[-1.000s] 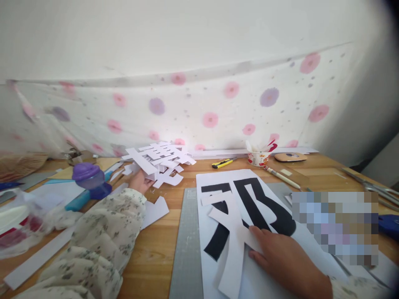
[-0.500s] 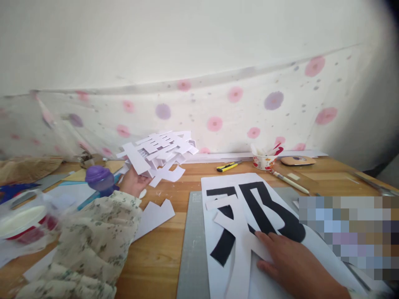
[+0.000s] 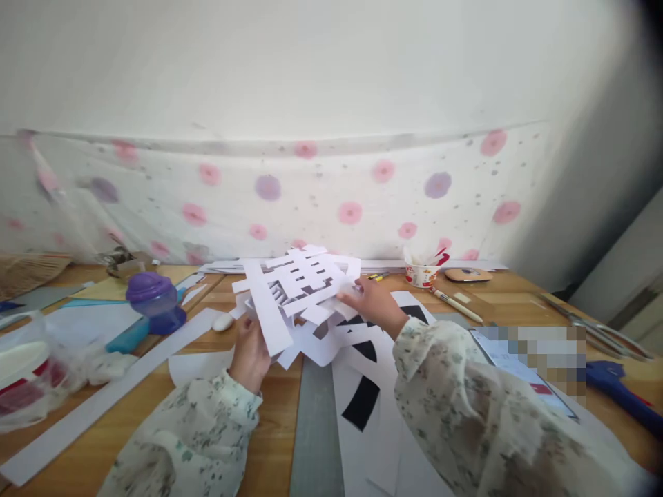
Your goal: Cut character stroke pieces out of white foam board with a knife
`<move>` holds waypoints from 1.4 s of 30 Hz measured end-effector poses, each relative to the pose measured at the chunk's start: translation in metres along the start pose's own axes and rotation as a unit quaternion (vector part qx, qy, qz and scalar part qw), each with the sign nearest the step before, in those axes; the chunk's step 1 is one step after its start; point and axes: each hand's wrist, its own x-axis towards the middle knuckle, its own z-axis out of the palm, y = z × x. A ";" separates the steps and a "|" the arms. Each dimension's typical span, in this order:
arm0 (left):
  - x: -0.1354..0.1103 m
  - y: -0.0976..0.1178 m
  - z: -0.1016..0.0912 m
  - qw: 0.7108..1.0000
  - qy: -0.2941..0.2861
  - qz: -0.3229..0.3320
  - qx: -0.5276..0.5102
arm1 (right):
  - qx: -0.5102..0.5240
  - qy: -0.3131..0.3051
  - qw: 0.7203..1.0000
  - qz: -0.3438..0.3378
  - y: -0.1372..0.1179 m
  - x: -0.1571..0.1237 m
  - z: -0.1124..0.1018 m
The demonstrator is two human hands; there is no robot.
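A loose stack of white paper cutouts is held up over the table between my hands. My left hand grips its near left edge, thumb and fingers closed on the paper. On the right side my right hand pinches the stack's edge. Below my right forearm lies a white sheet with black printed strokes, partly covered by a white cut-out shape. That sheet rests on a grey-green cutting mat.
Left are a purple-lidded bottle, a plastic-wrapped tub and a long white strip. Toward the back right stand a printed paper cup, a cream-handled tool, scissors and a phone.
The stack has moved right and nearer in my left hand. My right hand has left the white cut-out on the printed sheet and now grips the stack's right side. The view has shifted slightly.
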 end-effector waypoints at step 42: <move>-0.003 0.001 0.018 0.919 0.116 -0.155 -0.343 | 0.319 -0.084 0.919 0.213 0.030 -0.015 0.041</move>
